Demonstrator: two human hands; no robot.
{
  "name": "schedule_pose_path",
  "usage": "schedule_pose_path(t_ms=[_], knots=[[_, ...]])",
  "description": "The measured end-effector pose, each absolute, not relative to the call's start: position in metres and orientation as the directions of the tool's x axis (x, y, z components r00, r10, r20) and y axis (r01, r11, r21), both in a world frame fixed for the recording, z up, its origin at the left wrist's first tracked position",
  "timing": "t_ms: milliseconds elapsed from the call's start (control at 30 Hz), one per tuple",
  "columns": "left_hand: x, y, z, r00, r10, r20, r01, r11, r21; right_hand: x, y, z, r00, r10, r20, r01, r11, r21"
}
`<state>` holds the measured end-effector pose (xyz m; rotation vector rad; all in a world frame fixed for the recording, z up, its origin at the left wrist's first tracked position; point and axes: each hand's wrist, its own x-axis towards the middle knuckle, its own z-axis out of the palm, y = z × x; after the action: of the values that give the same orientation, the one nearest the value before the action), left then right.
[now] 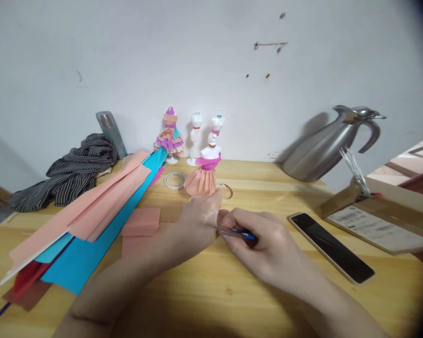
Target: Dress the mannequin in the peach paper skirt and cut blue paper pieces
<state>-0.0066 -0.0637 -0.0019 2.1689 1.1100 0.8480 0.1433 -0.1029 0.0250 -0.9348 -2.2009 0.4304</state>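
- The left hand (201, 218) is turned back-up with its fingers curled away from view, so I cannot tell how far they are parted or what they hold.
- The right hand (264, 241) has its fingers closed around a slim metal tool with a blue handle (245, 234); the tip points at the left hand.
- Just beyond the left fingers stands a small white dress form with a magenta top and a pleated peach skirt (204, 176) (the hand hides its lower part).
- Left of the left fingers, a folded salmon-pink paper piece (141, 221) lies on the pale wooden counter (229, 300); farther left are long peach paper sheets (107, 202) over a bright blue paper sheet (88, 263).
- Right of the right fingers lies a black-screened phone (333, 246), with an open brown cardboard box (405, 199) beyond it.
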Motion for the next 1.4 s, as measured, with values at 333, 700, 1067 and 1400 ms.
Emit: schedule_pose_path(t_ms=[333,700,1067,1400], knots=[[-0.015,-0.057,0.015,0.524,0.833,0.178,0.271,-0.361,0.893,0.182,-0.088,0.048,-0.421,0.845,0.331,0.282,0.468,-0.838],[-0.022,-0.068,0.035,0.535,0.844,0.041,0.182,-0.162,0.97,0.184,-0.073,0.051,-0.514,0.84,0.174,0.29,0.361,-0.886],[-0.016,-0.059,0.029,0.383,0.919,0.092,0.049,-0.12,0.992,0.2,-0.059,0.032,-0.486,0.808,0.332,-0.023,0.368,-0.93],[-0.017,-0.057,0.024,0.177,0.966,0.188,-0.222,-0.147,0.964,0.189,-0.069,0.036,-0.385,0.83,0.404,0.346,0.535,-0.77]])
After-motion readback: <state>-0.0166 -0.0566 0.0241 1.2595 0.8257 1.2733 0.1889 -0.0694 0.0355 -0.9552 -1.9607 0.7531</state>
